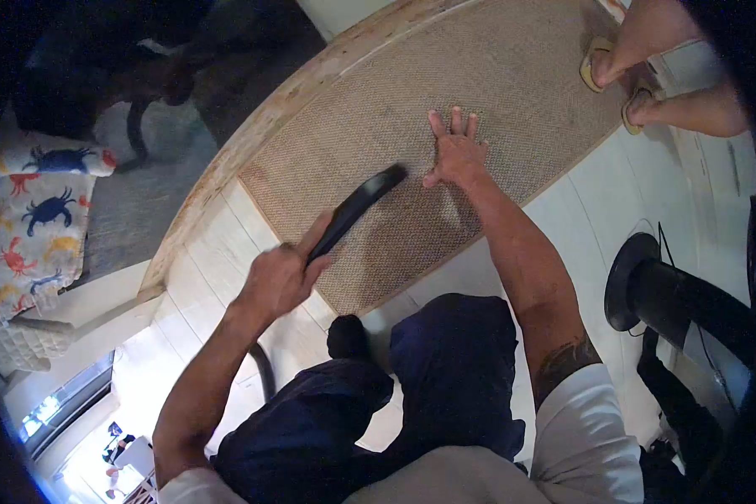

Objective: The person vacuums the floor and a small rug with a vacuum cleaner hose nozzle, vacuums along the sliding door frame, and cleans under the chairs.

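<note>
My left hand (281, 277) is wrapped round a black vacuum nozzle (357, 207), its index finger lying along the tube. The nozzle's tip rests on or just above a woven brown rug (311, 151). My right hand (459, 157) lies flat on the rug with fingers spread, to the right of the nozzle's tip. A black hose (262, 372) shows below my left forearm.
Another person's feet in yellow sandals (598, 65) stand at the rug's top right corner. A black round-based object (632, 281) is at the right. A crab-patterned cloth (42, 214) hangs at the left. White floor planks (575, 202) border the rug.
</note>
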Motion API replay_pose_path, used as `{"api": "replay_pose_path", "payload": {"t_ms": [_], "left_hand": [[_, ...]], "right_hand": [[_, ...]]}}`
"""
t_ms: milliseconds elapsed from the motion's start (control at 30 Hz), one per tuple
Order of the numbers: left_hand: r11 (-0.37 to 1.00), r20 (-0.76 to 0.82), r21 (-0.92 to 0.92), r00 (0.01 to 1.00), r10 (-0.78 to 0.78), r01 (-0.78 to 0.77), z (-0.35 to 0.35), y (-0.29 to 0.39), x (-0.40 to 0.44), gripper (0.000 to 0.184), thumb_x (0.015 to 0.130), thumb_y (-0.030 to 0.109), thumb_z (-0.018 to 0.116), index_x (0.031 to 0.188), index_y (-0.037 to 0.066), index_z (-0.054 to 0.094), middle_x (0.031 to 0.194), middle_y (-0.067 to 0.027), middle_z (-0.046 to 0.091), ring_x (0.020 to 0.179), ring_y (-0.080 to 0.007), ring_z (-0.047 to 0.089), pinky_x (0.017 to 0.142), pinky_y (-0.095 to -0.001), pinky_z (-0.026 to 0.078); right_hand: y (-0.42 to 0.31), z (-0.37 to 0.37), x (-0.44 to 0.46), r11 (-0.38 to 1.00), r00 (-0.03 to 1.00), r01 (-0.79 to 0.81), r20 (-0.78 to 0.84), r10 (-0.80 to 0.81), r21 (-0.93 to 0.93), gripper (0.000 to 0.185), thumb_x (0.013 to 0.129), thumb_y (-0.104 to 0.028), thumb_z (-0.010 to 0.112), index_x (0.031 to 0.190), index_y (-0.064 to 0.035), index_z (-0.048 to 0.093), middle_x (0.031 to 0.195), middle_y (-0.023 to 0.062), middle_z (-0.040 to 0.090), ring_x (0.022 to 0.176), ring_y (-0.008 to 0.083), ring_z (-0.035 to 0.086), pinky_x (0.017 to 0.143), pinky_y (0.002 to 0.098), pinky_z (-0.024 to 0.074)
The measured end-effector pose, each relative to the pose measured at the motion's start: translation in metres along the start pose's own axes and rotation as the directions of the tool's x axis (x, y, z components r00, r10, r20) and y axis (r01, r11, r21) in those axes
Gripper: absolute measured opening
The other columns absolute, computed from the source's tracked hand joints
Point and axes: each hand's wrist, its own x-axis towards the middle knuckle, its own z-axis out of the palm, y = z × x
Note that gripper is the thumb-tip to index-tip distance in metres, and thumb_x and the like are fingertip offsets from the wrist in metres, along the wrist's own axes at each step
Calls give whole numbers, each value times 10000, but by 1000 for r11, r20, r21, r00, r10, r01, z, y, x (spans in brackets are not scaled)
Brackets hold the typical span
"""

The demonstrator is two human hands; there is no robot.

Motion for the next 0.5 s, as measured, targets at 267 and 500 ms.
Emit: {"api": "replay_pose_path", "payload": {"t_ms": [267,500], "left_hand": [[921,41,250,947,-319,300,37,-89,-214,786,939,272,653,1597,208,228,708,-219,629,626,-398,649,599,-518,519],[1000,87,4,996,14,-14,-3,51,-48,757,950,229,638,1590,233,233,915,-275,680,816,-461,672,774,-518,548]], "right_hand": [[6,-9,-10,998,1000,30,-7,-30,49,1389,486,-417,976,1599,-310,152,1671,166,81,1512,477,81,1119,728,279],[89,0,-52,978,978,-208,-6,208,1,1450,440,-400,974,1609,-314,120,1672,199,46,1512,493,67,1163,701,177]]}}
